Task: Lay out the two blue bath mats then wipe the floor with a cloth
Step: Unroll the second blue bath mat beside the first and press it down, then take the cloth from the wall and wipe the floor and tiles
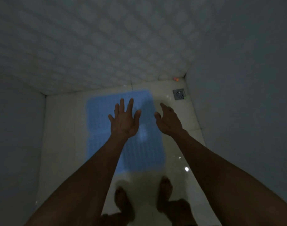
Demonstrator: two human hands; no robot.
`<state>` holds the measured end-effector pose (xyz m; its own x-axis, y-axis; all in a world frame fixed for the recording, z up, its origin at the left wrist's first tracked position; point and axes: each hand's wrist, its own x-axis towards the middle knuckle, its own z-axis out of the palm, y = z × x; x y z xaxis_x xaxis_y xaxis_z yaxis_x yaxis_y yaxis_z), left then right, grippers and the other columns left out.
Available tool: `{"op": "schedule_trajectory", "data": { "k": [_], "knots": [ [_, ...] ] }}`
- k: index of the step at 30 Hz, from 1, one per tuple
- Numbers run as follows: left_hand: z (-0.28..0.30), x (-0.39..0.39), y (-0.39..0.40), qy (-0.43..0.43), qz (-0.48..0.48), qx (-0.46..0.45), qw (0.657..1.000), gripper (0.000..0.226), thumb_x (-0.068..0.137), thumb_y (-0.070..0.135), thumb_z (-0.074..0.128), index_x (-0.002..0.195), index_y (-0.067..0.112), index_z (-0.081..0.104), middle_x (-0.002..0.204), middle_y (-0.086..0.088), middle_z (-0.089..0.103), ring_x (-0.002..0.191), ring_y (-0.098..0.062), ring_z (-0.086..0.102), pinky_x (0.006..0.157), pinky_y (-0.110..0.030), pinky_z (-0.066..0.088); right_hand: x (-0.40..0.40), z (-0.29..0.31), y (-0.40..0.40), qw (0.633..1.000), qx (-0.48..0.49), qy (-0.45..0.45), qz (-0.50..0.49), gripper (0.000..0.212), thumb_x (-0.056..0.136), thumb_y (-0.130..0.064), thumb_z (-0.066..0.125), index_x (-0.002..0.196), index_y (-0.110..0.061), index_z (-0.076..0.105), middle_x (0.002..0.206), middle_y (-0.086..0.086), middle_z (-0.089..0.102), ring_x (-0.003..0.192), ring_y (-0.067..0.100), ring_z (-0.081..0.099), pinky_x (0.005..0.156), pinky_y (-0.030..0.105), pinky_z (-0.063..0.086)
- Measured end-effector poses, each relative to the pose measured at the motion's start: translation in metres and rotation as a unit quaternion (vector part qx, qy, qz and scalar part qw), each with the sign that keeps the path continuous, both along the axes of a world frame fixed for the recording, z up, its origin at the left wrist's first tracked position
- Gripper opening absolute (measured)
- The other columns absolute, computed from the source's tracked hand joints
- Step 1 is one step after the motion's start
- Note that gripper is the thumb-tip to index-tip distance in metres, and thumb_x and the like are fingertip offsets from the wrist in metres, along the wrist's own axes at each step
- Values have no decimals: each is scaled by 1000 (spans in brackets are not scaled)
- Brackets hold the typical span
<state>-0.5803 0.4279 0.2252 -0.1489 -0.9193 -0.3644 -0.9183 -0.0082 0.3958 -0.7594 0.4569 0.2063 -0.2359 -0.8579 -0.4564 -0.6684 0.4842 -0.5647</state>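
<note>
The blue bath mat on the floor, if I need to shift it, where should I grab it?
Probably pinch the near short edge of the blue bath mat, reaching down from where your feet stand. It lies flat on the tiled floor, so only an edge can be lifted.

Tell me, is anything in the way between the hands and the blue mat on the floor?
Nothing visible. The left hand and right hand are open above the blue mat, which lies flat on the floor.
</note>
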Motion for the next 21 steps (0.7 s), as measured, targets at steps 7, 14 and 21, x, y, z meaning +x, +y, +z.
{"op": "schedule_trajectory", "data": {
  "k": [7,14,21],
  "knots": [
    [183,-55,-11,68,20,-87,994,67,103,60,26,161,31,10,169,-3,1,155,-28,4,120,-62,10,-42,182,-15,993,-105,-39,-36,61,100,-41,45,153,-17,27,151,17,38,137,32,38,108,36,32],
    [331,-122,-46,235,48,-223,945,67,105,52,35,161,17,20,166,-6,22,153,-24,18,122,-39,15,-101,348,-48,963,-244,-95,-67,59,98,-46,48,151,-24,32,148,13,44,134,28,44,111,35,35],
    [427,-168,-85,337,91,-261,900,57,105,51,37,151,19,42,147,-11,53,132,-27,51,113,-40,38,-154,452,-84,924,-352,-107,-99,51,98,-43,47,146,-27,39,130,9,57,122,27,54,106,38,41]
  ]
}}
